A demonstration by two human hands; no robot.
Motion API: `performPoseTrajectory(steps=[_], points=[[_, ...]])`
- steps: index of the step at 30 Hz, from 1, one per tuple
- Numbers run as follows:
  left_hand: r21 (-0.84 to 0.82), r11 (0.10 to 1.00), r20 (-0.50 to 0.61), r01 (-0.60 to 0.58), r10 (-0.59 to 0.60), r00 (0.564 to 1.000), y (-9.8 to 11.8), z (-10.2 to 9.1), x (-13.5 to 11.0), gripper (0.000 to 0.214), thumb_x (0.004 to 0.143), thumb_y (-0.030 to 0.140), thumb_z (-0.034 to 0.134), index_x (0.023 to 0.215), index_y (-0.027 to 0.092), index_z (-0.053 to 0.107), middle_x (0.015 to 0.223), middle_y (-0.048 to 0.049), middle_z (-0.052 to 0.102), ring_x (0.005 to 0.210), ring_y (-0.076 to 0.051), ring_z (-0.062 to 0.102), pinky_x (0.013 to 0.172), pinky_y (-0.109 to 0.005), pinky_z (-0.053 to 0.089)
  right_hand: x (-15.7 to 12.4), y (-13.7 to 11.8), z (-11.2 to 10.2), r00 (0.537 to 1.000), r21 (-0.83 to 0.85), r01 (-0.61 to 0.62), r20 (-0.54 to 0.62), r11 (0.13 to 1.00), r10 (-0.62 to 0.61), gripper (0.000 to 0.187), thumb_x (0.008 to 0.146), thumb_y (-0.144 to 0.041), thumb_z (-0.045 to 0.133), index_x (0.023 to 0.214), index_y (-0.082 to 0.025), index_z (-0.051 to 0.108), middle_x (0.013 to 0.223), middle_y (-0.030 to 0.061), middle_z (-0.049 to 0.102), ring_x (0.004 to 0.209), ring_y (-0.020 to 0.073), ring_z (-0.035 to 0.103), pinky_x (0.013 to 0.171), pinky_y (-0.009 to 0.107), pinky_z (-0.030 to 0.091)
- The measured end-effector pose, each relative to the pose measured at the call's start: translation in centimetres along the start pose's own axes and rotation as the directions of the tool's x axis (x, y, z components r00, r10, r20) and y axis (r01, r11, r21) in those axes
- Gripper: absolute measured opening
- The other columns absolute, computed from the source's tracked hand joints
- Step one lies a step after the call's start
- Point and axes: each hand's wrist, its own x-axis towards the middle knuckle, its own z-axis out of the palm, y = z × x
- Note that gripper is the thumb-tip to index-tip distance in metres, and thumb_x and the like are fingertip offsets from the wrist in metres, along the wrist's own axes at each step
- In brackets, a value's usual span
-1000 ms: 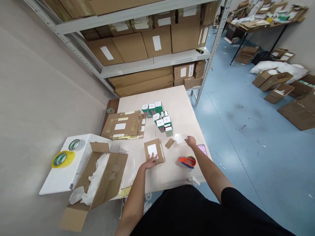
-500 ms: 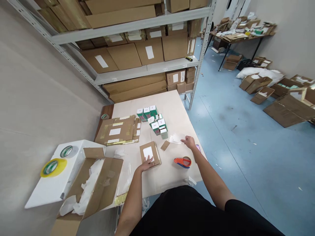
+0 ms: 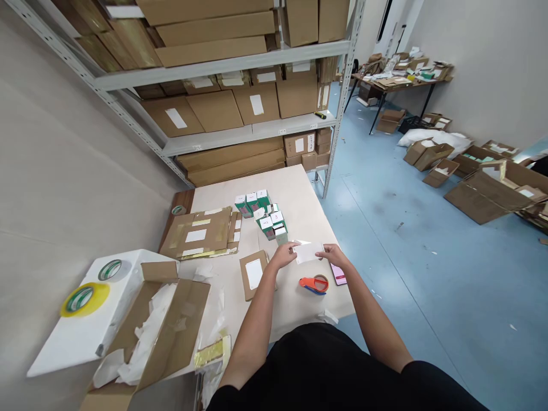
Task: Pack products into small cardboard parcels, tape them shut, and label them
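Both my hands hold a small white paper sheet [image 3: 309, 252] above the beige table [image 3: 295, 194]. My left hand [image 3: 286, 255] pinches its left edge and my right hand [image 3: 333, 254] pinches its right edge. A small brown parcel with a white label [image 3: 253, 274] lies flat just left of my left forearm. An orange tape dispenser [image 3: 314, 283] rests below my right hand, with a pink phone [image 3: 338, 274] beside it. Several green and white product boxes [image 3: 262, 213] stand clustered beyond my hands.
Flattened cardboard [image 3: 199, 233] lies at the table's left. An open carton with white paper [image 3: 158, 325] and a white board carrying tape rolls [image 3: 88, 295] sit lower left. Metal shelves [image 3: 240, 134] full of cartons stand behind. Loose boxes [image 3: 483, 188] litter the blue floor right.
My left hand left the brown parcel and moved right to the white sheet. My right hand lifted the sheet off the table, and both hands now grip it.
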Motion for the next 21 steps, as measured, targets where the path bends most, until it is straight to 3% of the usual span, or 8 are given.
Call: performPoseTrajectory(steps=[4, 8, 11, 16, 21], points=[[-0.031, 0.999, 0.037, 0.015, -0.014, 0.999, 0.1, -0.7, -0.2, 0.033, 0.075, 0.034, 0.074, 0.102, 0.019, 0.082, 0.083, -0.0022, 0.070, 0.072, -0.017, 0.061, 0.073, -0.030, 0.051, -0.7, -0.2, -0.1, 0.999, -0.001, 0.035, -0.024, 0.999, -0.035, 0.047, 0.072, -0.065, 0.078, 0.071, -0.020, 0.063, 0.071, 0.0004, 0.064, 0.074, 0.0196, 0.060, 0.067, 0.029, 0.045], [-0.078, 0.996, 0.050, 0.032, -0.029, 0.998, -0.2, -0.7, -0.7, 0.035, 0.074, 0.050, 0.078, 0.090, 0.020, 0.083, 0.079, -0.0034, 0.070, 0.072, -0.019, 0.061, 0.071, -0.031, 0.049, -0.6, -0.3, 0.8, 0.987, -0.007, 0.074, -0.140, 0.997, -0.074, 0.049, 0.076, -0.069, 0.071, 0.076, -0.021, 0.061, 0.074, -0.0006, 0.062, 0.072, 0.0183, 0.055, 0.064, 0.027, 0.043], [-0.088, 0.995, -0.015, 0.049, -0.050, 0.999, -0.1, -0.6, -1.0, 0.034, 0.074, 0.053, 0.079, 0.082, 0.020, 0.083, 0.079, -0.0052, 0.073, 0.074, -0.021, 0.063, 0.073, -0.032, 0.049, -0.5, 0.0, 1.4, 0.973, -0.008, 0.051, -0.227, 0.999, -0.051, 0.053, 0.077, -0.075, 0.065, 0.072, -0.023, 0.056, 0.069, -0.0011, 0.058, 0.070, 0.0185, 0.053, 0.063, 0.027, 0.043], [-0.173, 0.983, -0.066, 0.056, -0.068, 0.995, 0.2, -0.1, -1.7, 0.034, 0.074, 0.055, 0.080, 0.079, 0.021, 0.084, 0.078, -0.0063, 0.076, 0.074, -0.022, 0.067, 0.070, -0.031, 0.051, -0.5, 0.9, 2.0, 0.959, 0.014, 0.025, -0.283, 1.000, -0.020, 0.054, 0.076, -0.075, 0.066, 0.069, -0.024, 0.052, 0.064, -0.0026, 0.054, 0.069, 0.0179, 0.053, 0.063, 0.028, 0.045], [-0.259, 0.964, -0.081, 0.067, -0.091, 0.992, -0.4, 0.5, -2.0, 0.039, 0.072, 0.058, 0.080, 0.081, 0.020, 0.084, 0.083, -0.0081, 0.078, 0.075, -0.022, 0.068, 0.069, -0.032, 0.053, -0.6, 1.6, 1.9, 0.944, 0.142, 0.060, -0.329, 0.988, -0.010, 0.051, 0.075, -0.069, 0.071, 0.067, -0.023, 0.052, 0.064, -0.0027, 0.057, 0.067, 0.0166, 0.055, 0.069, 0.030, 0.050]])
